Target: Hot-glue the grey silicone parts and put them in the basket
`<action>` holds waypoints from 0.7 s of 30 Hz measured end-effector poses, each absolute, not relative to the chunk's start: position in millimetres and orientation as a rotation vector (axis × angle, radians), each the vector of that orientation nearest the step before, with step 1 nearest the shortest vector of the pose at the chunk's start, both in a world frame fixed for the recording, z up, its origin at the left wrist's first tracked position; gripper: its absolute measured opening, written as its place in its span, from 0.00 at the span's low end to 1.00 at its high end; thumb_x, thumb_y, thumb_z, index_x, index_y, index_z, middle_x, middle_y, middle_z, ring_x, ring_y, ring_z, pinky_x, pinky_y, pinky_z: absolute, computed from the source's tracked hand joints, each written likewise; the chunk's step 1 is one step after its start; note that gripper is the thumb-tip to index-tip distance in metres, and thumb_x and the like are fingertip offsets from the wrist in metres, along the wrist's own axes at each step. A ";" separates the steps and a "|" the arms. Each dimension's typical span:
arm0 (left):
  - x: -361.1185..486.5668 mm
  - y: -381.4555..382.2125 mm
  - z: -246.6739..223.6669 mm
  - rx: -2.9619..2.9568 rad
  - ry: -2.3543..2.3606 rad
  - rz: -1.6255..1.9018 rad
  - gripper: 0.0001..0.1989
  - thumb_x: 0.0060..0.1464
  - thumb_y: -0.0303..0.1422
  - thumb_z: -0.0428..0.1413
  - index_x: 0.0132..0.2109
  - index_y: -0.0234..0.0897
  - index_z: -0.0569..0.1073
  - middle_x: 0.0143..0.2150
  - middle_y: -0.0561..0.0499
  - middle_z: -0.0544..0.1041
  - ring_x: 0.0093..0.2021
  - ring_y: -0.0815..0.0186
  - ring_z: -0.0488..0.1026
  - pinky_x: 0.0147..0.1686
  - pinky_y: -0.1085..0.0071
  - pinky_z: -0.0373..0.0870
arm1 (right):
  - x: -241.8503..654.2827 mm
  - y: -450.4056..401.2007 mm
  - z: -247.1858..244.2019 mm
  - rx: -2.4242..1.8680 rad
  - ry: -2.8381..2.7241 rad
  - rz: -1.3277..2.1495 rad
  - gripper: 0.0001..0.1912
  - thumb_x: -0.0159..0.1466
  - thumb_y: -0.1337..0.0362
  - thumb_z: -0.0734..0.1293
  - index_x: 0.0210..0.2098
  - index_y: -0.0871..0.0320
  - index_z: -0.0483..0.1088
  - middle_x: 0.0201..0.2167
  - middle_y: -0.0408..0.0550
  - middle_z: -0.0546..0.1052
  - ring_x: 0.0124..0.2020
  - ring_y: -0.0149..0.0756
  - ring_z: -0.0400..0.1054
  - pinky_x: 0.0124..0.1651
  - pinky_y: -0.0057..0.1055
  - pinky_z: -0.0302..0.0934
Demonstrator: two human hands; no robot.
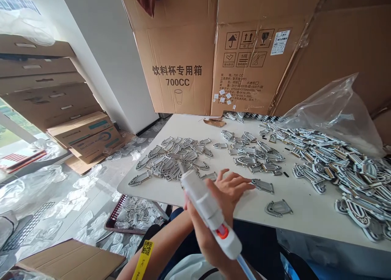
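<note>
My right hand is wrapped around a white hot glue gun, whose tip points down at the white table and whose trigger area shows a red-orange spot. A blue cable leaves its lower end. My left hand lies open behind the gun, fingers spread on the tabletop. Its fingertips are just short of a flat grey moulded tag. Another grey tag lies nearer the table's front edge. A loose pile of similar tags sits left of the gun tip.
A larger heap of grey-and-white tags covers the table's right side, with a clear plastic bag on it. Large cardboard cartons stand behind the table. A red tray of tags sits below the left edge, among plastic scraps on the floor.
</note>
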State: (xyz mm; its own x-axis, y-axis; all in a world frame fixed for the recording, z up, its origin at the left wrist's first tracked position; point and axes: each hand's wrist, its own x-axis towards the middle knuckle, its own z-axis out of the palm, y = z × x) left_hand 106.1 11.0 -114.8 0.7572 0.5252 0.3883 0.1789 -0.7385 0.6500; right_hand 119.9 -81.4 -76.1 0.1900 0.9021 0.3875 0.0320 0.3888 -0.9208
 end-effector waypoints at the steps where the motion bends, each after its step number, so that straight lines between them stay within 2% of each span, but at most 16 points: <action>1: 110.1 8.6 -118.8 2.509 0.423 0.644 0.22 0.66 0.22 0.62 0.59 0.53 0.84 0.67 0.48 0.85 0.68 0.47 0.81 0.74 0.46 0.69 | 119.2 -83.0 -75.4 -0.984 -1.279 0.804 0.08 0.68 0.59 0.76 0.39 0.48 0.73 0.28 0.43 0.77 0.28 0.47 0.72 0.36 0.44 0.66; 3: 115.7 5.9 -124.4 2.683 0.317 0.522 0.28 0.66 0.21 0.60 0.66 0.52 0.80 0.75 0.45 0.79 0.75 0.43 0.74 0.76 0.40 0.68 | 118.9 -84.3 -74.7 -0.975 -1.338 0.804 0.07 0.66 0.61 0.75 0.40 0.47 0.73 0.27 0.42 0.76 0.26 0.46 0.70 0.35 0.42 0.64; 4: 117.8 5.2 -126.1 2.725 0.314 0.506 0.29 0.66 0.20 0.60 0.69 0.51 0.79 0.76 0.44 0.78 0.76 0.42 0.73 0.76 0.39 0.68 | 119.1 -84.1 -74.5 -0.970 -1.350 0.784 0.07 0.65 0.62 0.75 0.39 0.47 0.73 0.27 0.41 0.76 0.26 0.44 0.69 0.34 0.41 0.63; 7: 124.6 3.5 -129.2 2.772 0.402 0.508 0.28 0.69 0.22 0.57 0.71 0.48 0.77 0.66 0.41 0.85 0.69 0.43 0.78 0.73 0.39 0.71 | 122.6 -81.8 -72.8 -0.979 -1.346 0.763 0.07 0.66 0.62 0.74 0.38 0.48 0.71 0.26 0.40 0.74 0.26 0.43 0.68 0.33 0.39 0.61; 10: 130.8 1.5 -133.1 2.773 0.571 0.528 0.21 0.74 0.29 0.55 0.68 0.46 0.80 0.54 0.39 0.86 0.58 0.42 0.82 0.63 0.39 0.77 | 129.3 -80.6 -69.0 -1.012 -1.333 0.795 0.10 0.70 0.61 0.75 0.37 0.48 0.70 0.25 0.40 0.73 0.25 0.42 0.68 0.32 0.39 0.63; 12: 132.0 0.4 -136.4 2.775 0.620 0.560 0.19 0.75 0.33 0.55 0.67 0.48 0.81 0.58 0.39 0.85 0.60 0.41 0.82 0.62 0.40 0.78 | 133.3 -80.9 -67.3 -1.058 -1.309 0.794 0.12 0.73 0.58 0.75 0.35 0.48 0.70 0.26 0.41 0.74 0.26 0.42 0.68 0.32 0.39 0.66; 15: 130.2 -0.6 -140.1 2.778 0.585 0.638 0.17 0.76 0.33 0.56 0.64 0.54 0.81 0.69 0.47 0.82 0.68 0.44 0.79 0.69 0.45 0.74 | 136.1 -81.6 -67.1 -1.084 -1.274 0.784 0.15 0.74 0.52 0.76 0.34 0.48 0.73 0.29 0.46 0.76 0.27 0.44 0.69 0.31 0.42 0.69; 17: 129.5 -0.1 -140.9 2.773 0.510 0.677 0.14 0.75 0.31 0.57 0.59 0.53 0.82 0.71 0.50 0.82 0.70 0.45 0.78 0.73 0.47 0.71 | 136.4 -81.5 -66.7 -1.084 -1.289 0.791 0.15 0.74 0.49 0.77 0.36 0.48 0.75 0.32 0.48 0.78 0.27 0.45 0.70 0.30 0.43 0.70; 19: 131.0 2.4 -140.5 2.773 0.473 0.652 0.10 0.74 0.29 0.58 0.52 0.48 0.82 0.68 0.48 0.84 0.68 0.46 0.79 0.72 0.46 0.70 | 136.4 -81.1 -65.0 -1.115 -1.313 0.763 0.17 0.73 0.46 0.77 0.35 0.48 0.74 0.32 0.49 0.78 0.29 0.47 0.72 0.30 0.43 0.71; 21: 133.4 6.9 -139.0 2.784 0.480 0.572 0.07 0.74 0.30 0.58 0.47 0.44 0.80 0.59 0.43 0.86 0.62 0.46 0.82 0.67 0.46 0.73 | 136.6 -80.5 -62.8 -1.164 -1.332 0.701 0.19 0.73 0.44 0.76 0.34 0.48 0.74 0.31 0.49 0.78 0.32 0.49 0.73 0.30 0.42 0.71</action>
State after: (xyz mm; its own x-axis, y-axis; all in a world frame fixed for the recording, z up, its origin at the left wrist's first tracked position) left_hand 133.4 6.9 -139.0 0.8678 0.3675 0.3345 0.2656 -0.9119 0.3127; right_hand 136.6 -80.5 -62.8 0.1708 0.9160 0.3631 0.2195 0.3239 -0.9203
